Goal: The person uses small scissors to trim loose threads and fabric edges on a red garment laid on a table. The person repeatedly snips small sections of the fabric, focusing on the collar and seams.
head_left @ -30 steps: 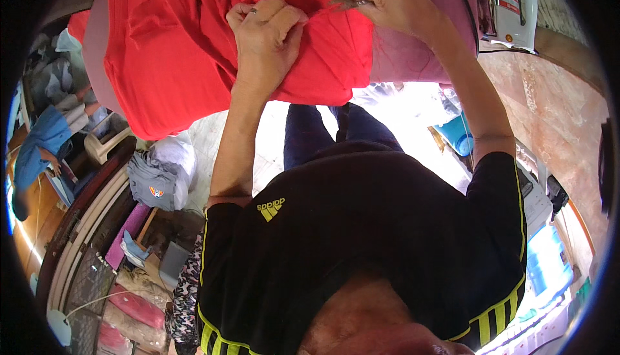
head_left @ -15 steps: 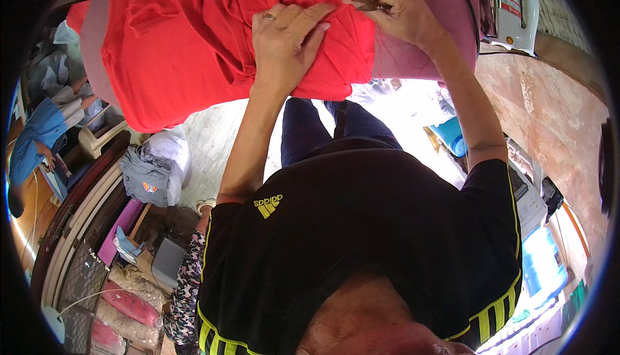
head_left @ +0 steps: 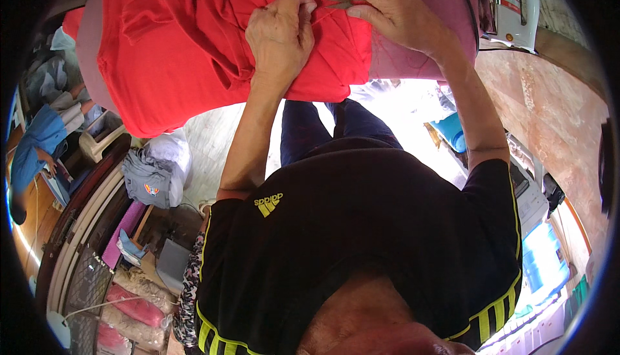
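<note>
Red cloth garment [head_left: 194,39], bunched over a pink padded board [head_left: 413,58], at twelve o'clock of your view. Your left hand [head_left: 281,32] clenches a fold of it, knuckles up. Your right hand [head_left: 394,10] pinches small snips [head_left: 345,0], tips just beside your left fingertips [head_left: 303,3]. White iron [head_left: 513,0] stands at one o'clock. Risks, as judged: blades nick the cloth or your left fingertips if the fold slackens; loose garment slides off toward seven o'clock.

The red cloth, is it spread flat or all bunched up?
Bunched up: the red cloth lies in folds under the left hand, draping over the pink board.
</note>
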A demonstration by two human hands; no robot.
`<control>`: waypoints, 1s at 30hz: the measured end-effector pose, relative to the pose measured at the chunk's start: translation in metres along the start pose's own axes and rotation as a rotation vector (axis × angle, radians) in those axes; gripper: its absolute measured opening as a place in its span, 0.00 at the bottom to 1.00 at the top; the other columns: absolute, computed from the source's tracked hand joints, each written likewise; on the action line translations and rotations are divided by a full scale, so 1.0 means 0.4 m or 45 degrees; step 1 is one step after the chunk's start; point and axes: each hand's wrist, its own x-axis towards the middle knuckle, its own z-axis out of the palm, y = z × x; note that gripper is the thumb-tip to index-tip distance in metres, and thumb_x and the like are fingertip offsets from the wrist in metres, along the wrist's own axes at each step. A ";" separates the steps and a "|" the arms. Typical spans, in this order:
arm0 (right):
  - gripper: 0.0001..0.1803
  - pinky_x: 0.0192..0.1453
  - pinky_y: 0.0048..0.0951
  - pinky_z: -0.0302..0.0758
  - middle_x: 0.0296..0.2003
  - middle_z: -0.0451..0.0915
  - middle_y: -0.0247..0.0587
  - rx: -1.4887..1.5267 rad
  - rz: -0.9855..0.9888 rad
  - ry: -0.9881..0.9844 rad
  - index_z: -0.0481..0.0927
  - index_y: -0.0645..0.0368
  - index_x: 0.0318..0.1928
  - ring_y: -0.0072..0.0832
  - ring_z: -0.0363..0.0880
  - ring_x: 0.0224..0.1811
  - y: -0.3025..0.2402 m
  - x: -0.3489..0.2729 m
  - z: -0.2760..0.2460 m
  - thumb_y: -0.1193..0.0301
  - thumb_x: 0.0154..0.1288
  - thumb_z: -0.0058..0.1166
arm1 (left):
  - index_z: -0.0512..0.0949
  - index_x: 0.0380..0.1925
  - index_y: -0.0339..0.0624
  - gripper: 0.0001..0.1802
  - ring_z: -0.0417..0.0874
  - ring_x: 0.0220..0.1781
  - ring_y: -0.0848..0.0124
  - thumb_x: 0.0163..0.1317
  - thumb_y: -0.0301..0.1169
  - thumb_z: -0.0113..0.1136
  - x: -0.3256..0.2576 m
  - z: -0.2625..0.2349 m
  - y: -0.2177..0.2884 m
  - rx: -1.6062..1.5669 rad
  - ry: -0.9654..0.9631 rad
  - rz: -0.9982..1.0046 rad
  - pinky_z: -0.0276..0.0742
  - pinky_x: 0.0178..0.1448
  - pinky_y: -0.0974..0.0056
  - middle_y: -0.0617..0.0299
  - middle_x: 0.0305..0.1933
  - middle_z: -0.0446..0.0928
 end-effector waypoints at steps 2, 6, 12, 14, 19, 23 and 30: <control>0.12 0.46 0.38 0.81 0.47 0.75 0.42 -0.068 0.018 -0.008 0.77 0.63 0.48 0.39 0.80 0.45 -0.011 0.003 -0.001 0.74 0.65 0.59 | 0.79 0.38 0.44 0.04 0.85 0.31 0.57 0.63 0.24 0.63 -0.002 0.000 -0.003 -0.079 0.021 -0.009 0.76 0.37 0.56 0.59 0.29 0.83; 0.11 0.44 0.36 0.82 0.46 0.74 0.40 -0.190 -0.002 0.000 0.78 0.62 0.46 0.37 0.81 0.43 -0.028 0.006 -0.002 0.73 0.64 0.60 | 0.79 0.37 0.42 0.03 0.86 0.31 0.58 0.64 0.24 0.62 -0.005 -0.007 -0.014 -0.184 0.009 0.007 0.77 0.37 0.57 0.59 0.27 0.83; 0.08 0.39 0.34 0.83 0.44 0.73 0.40 -0.297 0.014 0.045 0.79 0.61 0.42 0.35 0.82 0.36 -0.036 0.010 0.021 0.73 0.64 0.59 | 0.77 0.35 0.41 0.02 0.85 0.27 0.64 0.66 0.24 0.62 -0.005 -0.008 -0.012 -0.410 0.029 -0.122 0.76 0.33 0.61 0.62 0.27 0.82; 0.08 0.38 0.34 0.83 0.43 0.73 0.39 -0.372 0.016 0.032 0.79 0.61 0.42 0.35 0.82 0.36 -0.034 0.013 0.024 0.74 0.64 0.59 | 0.77 0.35 0.40 0.03 0.85 0.27 0.66 0.67 0.25 0.62 -0.009 -0.007 -0.017 -0.536 0.055 -0.171 0.77 0.33 0.64 0.60 0.27 0.82; 0.08 0.40 0.35 0.83 0.45 0.73 0.40 -0.371 0.016 0.020 0.79 0.61 0.43 0.36 0.82 0.38 -0.028 0.012 0.027 0.74 0.64 0.58 | 0.77 0.39 0.36 0.05 0.84 0.27 0.70 0.67 0.25 0.63 -0.019 -0.006 -0.033 -0.874 0.080 -0.298 0.78 0.32 0.68 0.58 0.29 0.81; 0.10 0.44 0.37 0.83 0.49 0.75 0.41 -0.223 0.078 -0.027 0.79 0.61 0.46 0.38 0.82 0.43 -0.038 0.002 0.001 0.74 0.65 0.58 | 0.81 0.43 0.38 0.11 0.83 0.26 0.70 0.60 0.25 0.69 0.001 -0.025 -0.012 -0.591 -0.028 -0.180 0.77 0.31 0.68 0.58 0.31 0.81; 0.13 0.51 0.38 0.80 0.53 0.76 0.43 0.043 0.167 -0.016 0.76 0.61 0.52 0.41 0.81 0.51 0.010 -0.017 0.008 0.73 0.67 0.55 | 0.87 0.37 0.47 0.08 0.84 0.29 0.63 0.56 0.29 0.71 0.019 -0.020 -0.003 -0.230 -0.121 0.045 0.78 0.34 0.61 0.62 0.35 0.82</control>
